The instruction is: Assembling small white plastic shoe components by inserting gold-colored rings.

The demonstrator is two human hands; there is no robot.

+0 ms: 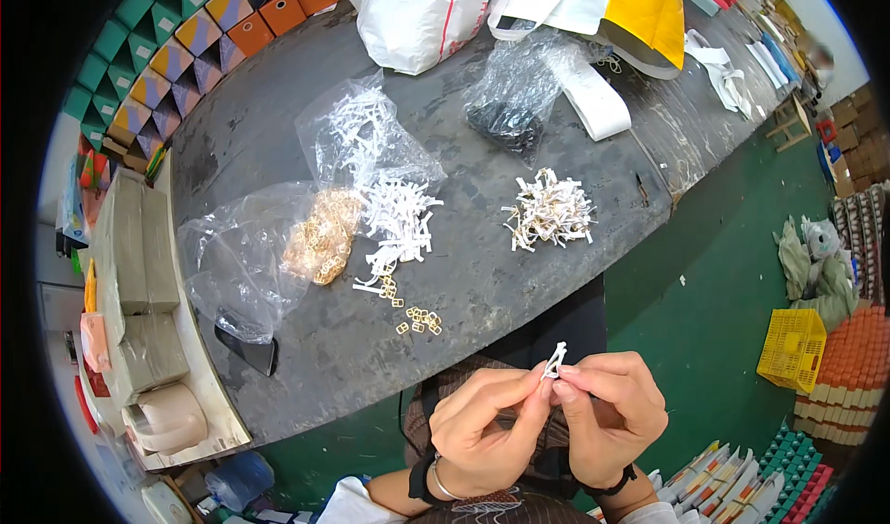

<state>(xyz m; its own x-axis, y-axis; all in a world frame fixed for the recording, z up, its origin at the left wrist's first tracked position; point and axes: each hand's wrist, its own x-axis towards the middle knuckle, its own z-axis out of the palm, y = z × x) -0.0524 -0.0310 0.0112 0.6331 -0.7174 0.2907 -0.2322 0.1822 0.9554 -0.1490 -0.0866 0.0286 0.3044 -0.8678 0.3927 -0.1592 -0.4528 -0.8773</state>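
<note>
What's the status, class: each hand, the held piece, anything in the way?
Left hand, right hand: both pinching. White strip: folded, held between them. Gold buckles: loose on gray table, apart from hands. In the way: nothing visible.

From the fingers (pixel 505 392), over the near edge of the counter (pixel 477 283), a lane runs toward eleven o'clock, between a white pile (pixel 553 211) at twelve and gold buckles (pixel 421 320) and loose white strips (pixel 400 216) around ten. Farther off, a clear bag (pixel 404 150) at eleven and a crumpled dark-filled bag (pixel 513 88) near twelve narrow it.

The left grip (pixel 489 420) and right grip (pixel 612 417) pinch a small white strip (pixel 554 361) before a dark worktable (pixel 477 288).
</note>
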